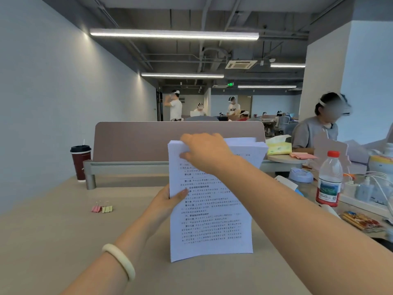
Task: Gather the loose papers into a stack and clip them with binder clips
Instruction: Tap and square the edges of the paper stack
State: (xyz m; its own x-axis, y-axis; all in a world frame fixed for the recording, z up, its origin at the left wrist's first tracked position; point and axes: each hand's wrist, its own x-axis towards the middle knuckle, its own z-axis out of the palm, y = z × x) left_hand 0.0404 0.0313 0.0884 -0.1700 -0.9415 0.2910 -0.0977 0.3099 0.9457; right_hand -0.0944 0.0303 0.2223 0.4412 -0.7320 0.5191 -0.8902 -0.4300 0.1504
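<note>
A stack of white printed papers [210, 226] stands upright on its bottom edge on the beige desk [63, 241]. My left hand [168, 202] grips the stack's left edge at mid-height, thumb on the front sheet. My right hand [205, 152] clasps the top edge of the stack, fingers curled over it. The top sheets fan back to the right. Two binder clips lie side by side on the desk to the left, one pink [96, 208] and one yellow [107, 208], both apart from my hands.
A dark red cup with a black lid [81, 161] stands at the back left by the desk divider [136, 141]. A water bottle [329, 179], snack packets [363, 222], cables and tissues crowd the right side. A person sits at the right.
</note>
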